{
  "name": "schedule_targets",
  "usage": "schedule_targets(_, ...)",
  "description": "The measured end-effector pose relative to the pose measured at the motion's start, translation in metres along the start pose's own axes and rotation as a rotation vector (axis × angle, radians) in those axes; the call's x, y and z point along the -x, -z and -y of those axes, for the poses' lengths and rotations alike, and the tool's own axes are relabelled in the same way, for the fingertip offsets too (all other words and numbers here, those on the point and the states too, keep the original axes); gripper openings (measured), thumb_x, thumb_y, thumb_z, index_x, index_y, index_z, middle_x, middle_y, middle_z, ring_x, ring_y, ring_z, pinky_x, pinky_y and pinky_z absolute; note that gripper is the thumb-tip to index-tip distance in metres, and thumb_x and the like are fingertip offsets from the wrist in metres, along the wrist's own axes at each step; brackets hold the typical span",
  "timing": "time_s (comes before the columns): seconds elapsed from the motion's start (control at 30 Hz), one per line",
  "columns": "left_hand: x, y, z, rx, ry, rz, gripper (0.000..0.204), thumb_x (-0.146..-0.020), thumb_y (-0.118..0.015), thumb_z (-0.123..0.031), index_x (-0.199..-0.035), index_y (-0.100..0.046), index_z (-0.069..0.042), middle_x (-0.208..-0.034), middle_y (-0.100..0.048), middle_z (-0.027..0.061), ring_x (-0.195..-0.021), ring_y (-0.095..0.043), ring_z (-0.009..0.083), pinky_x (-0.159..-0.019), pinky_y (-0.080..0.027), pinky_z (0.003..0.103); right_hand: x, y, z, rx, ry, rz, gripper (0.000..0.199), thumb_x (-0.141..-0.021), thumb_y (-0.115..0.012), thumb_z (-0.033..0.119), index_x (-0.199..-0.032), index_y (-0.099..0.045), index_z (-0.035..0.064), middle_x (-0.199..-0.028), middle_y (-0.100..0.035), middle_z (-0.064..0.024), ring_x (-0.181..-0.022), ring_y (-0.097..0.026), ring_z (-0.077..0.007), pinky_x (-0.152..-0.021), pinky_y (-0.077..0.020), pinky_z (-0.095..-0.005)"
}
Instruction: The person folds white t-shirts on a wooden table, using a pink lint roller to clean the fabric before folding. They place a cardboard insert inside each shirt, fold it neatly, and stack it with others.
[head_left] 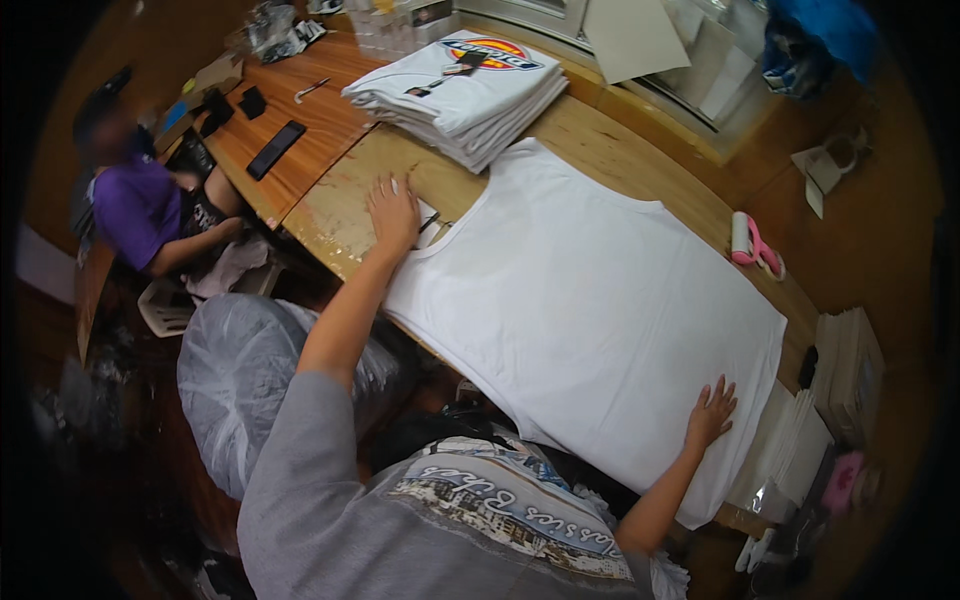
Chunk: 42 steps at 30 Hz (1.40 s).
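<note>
Left to right: I see my left hand (393, 213) pressed flat, fingers spread, at the collar end of a white T-shirt (590, 310) lying unfolded on the worktop (340, 215); my right hand (711, 412), equally flat, holds nothing at the hem. Smoothing looks done, folding not begun; folded shirts (460, 90) wait behind.

Garment workshop: folded shirt stack (460, 95) on wooden worktable (330, 215).
</note>
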<state>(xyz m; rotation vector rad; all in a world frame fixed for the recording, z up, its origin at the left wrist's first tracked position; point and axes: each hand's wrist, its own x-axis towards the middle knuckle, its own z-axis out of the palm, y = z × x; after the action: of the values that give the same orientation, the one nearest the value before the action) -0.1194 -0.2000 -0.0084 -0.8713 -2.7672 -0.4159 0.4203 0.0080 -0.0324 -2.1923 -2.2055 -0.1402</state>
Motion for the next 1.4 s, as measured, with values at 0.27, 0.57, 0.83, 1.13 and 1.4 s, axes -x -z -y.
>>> schedule_targets(0.27,0.036,-0.019,-0.046,0.133,-0.415,0.081,0.044,-0.077,-0.051,-0.025,-0.118,-0.044,-0.013,-0.123,-0.040,0.0110,-0.114,-0.034,0.0301,-0.093,-0.027,0.045,-0.005,-0.008,-0.003,0.012,0.018,-0.013,0.045,-0.086,-0.034,0.043,-0.129,-0.029,0.0291,-0.137,-0.022,0.0006,-0.125,-0.018,-0.0253,-0.093,-0.0183,-0.0555)
schedule_targets(0.57,-0.067,-0.074,-0.139,0.309,-0.423,0.042,0.023,-0.077,-0.040,-0.010,-0.097,-0.047,-0.001,-0.100,-0.045,0.0185,-0.095,-0.043,0.0311,-0.080,-0.039,0.037,-0.004,0.000,0.003,0.128,-0.029,0.025,0.047,-0.087,-0.023,0.050,-0.130,-0.024,0.0305,-0.138,-0.019,0.0022,-0.124,-0.021,-0.0252,-0.092,-0.0206,-0.0567)
schedule_targets(0.83,-0.092,-0.077,-0.163,0.321,-0.271,0.296,0.056,-0.075,-0.054,-0.037,-0.119,-0.039,-0.006,-0.132,-0.020,0.0230,-0.120,-0.024,0.0358,-0.094,-0.024,0.044,-0.006,-0.005,-0.001,0.121,-0.050,0.042,0.049,-0.086,-0.021,0.051,-0.130,-0.024,0.0305,-0.137,-0.020,0.0019,-0.125,-0.021,-0.0252,-0.092,-0.0205,-0.0557)
schedule_targets(1.13,-0.084,-0.113,-0.167,0.180,-0.247,0.164,0.067,-0.077,-0.047,-0.042,-0.125,-0.030,0.001,-0.134,-0.017,0.0235,-0.122,-0.019,0.0361,-0.099,-0.015,0.045,-0.007,-0.011,-0.014,0.099,0.081,-0.044,0.061,-0.079,-0.039,0.053,-0.130,-0.027,0.0216,-0.133,-0.027,-0.0081,-0.119,-0.031,-0.0272,-0.086,-0.0275,-0.0591)
schedule_targets(1.4,-0.067,-0.127,-0.181,0.307,-0.194,0.107,0.060,-0.077,-0.045,-0.034,-0.124,-0.032,0.000,-0.131,-0.020,0.0270,-0.123,-0.016,0.0383,-0.099,-0.007,0.052,-0.011,-0.025,-0.029,-0.211,0.227,-0.152,0.041,-0.086,-0.040,0.031,-0.125,-0.037,0.0218,-0.132,-0.032,-0.0069,-0.120,-0.028,-0.0267,-0.095,-0.0222,-0.0487)
